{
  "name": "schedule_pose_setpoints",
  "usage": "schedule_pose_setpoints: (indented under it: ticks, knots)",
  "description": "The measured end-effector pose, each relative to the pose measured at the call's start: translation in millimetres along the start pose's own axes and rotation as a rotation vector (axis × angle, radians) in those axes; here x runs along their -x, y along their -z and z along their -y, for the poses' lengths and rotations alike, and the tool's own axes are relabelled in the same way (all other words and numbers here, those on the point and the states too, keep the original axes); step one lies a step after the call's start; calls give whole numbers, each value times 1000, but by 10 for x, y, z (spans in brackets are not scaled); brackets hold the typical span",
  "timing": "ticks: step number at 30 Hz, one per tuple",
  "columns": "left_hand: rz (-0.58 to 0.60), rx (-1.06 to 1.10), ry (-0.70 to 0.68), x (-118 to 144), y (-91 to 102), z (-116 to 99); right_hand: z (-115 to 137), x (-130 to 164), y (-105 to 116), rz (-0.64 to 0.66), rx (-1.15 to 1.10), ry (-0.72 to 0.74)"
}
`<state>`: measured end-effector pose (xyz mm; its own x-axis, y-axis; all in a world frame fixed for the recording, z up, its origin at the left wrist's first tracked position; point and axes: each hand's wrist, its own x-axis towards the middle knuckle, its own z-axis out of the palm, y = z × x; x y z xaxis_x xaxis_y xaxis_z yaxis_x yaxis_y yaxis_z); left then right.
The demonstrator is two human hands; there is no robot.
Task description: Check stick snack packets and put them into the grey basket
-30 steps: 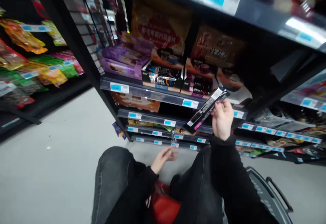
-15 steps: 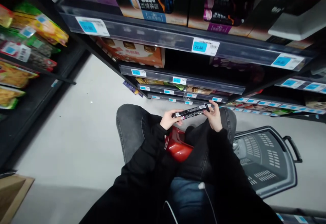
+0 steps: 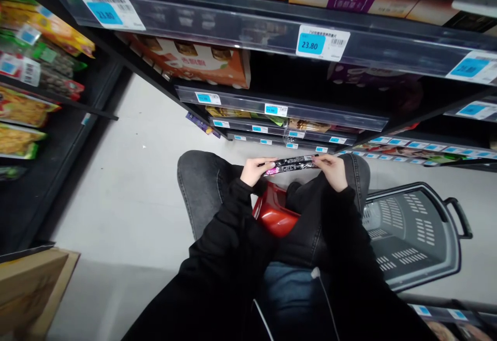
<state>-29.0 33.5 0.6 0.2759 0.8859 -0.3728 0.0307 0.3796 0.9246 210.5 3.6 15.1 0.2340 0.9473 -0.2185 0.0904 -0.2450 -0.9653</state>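
Both the left hand (image 3: 254,171) and the right hand (image 3: 334,170) pinch the ends of a long, narrow black sachet with pink print (image 3: 291,165), fingers clenched on it, level above the knees; the grey plastic shopping basket (image 3: 411,237) beside the right fingers holds nothing visible.

A long, thin black packet with white writing and a pink end (image 3: 291,165) lies flat and sideways, held at both ends above the knees.
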Motion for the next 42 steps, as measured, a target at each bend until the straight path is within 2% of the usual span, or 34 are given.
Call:
schedule_pose_setpoints:
  ticks: [3,6,9,13,21,25,28,31,35,42]
  knots:
    - [-24,-83,-58,-26,8,40,-5,-9,-1,-7,2,13]
    - [-43,-97,-87,-53,15,91,-40,-16,-9,32,-100,-38]
    - [-49,-34,-72,-74,11,130,-107,-30,-9,61,-128,-68]
    - [-86,74,-47,-89,-19,152,-180,-58,-8,44,-76,-23]
    - [-120,225,-16,-118,-40,202,-121,-55,-27,60,-122,68]
    - [53,187,3,-100,16,192,-142,-56,16,60,-109,49]
    - [226,218,62,-49,40,141,-175,-64,40,1,-87,17]
    - [345,257,135,9,45,80,-187,-69,49,-65,-111,-15]
    - [405,314,178,57,43,36,-166,-72,45,-61,-182,-19]
    - [460,418,159,87,-24,63,-119,-61,34,-39,-306,-56]
